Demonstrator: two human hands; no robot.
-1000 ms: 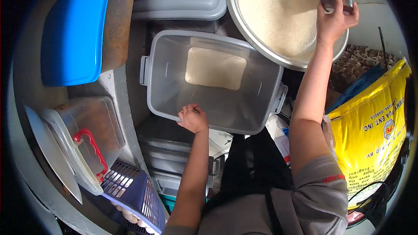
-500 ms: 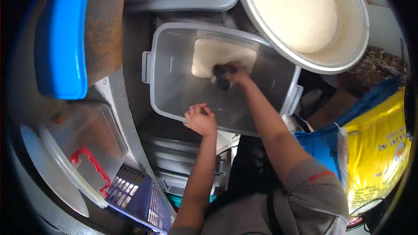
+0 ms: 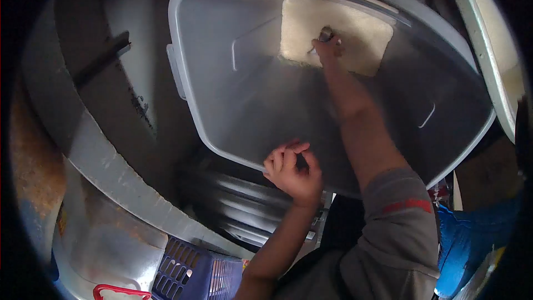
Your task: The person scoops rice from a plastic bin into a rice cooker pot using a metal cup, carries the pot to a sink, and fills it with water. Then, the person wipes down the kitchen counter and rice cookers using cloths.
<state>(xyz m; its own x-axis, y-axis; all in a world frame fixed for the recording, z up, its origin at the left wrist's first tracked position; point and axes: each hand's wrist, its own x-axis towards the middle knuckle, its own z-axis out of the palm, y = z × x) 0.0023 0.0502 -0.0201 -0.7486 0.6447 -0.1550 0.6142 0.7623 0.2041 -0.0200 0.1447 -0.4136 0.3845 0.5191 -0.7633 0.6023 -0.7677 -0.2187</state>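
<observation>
A large grey plastic bin (image 3: 261, 105) stands in front of me, with a layer of pale, fine grain (image 3: 300, 22) on its bottom. Deep inside it, my right hand (image 3: 332, 50) is closed on a small scoop (image 3: 326, 34), which looks round, dark and metallic. The scoop is at the grain; whether it is dug in I cannot tell. My left hand (image 3: 294, 172) is over the near rim of the bin, its fingers loosely curled and thumb apart, nothing visible in them. Its wrist seems to lean on the rim.
A wide light-coloured tub (image 3: 488, 50) cuts in at the right edge. Purple plastic baskets (image 3: 180, 269) and a clear container with a red handle (image 3: 119, 289) are at lower left. A blue sack (image 3: 461, 244) lies at lower right. A grey ledge (image 3: 111, 155) runs along the left.
My view has moved closer over the bin, which now fills more of it. My right hand has reached further down to the grain with the scoop. The left hand stays by the near rim.
</observation>
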